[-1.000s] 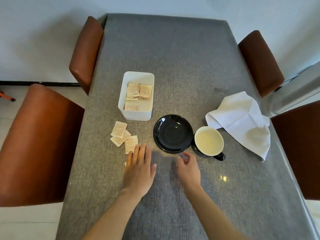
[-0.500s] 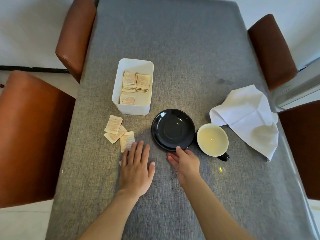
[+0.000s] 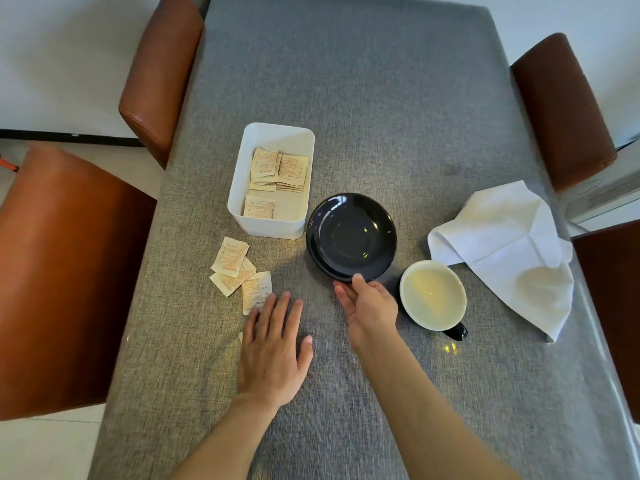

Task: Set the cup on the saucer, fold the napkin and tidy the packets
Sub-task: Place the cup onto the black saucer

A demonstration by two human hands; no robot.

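Observation:
A black saucer (image 3: 350, 237) lies at the table's middle. My right hand (image 3: 369, 308) grips its near rim, thumb on top and fingers under the edge. Right of it stands the cup (image 3: 432, 294), black outside, pale inside, handle toward me. A crumpled white napkin (image 3: 509, 247) lies at the right edge. Three loose beige packets (image 3: 239, 271) lie left of the saucer. My left hand (image 3: 273, 344) rests flat on the cloth with fingers apart, its fingertips touching the nearest packet; another packet peeks out under it.
A white box (image 3: 277, 223) holding several packets stands just left of the saucer. Brown leather chairs (image 3: 65, 278) flank the grey-clothed table (image 3: 346, 98) on both sides. A white appliance (image 3: 602, 199) sits at the far right.
My right hand has reached forward from the bare cloth to the saucer's near rim and closed on it. The left hand has stayed flat by the packets.

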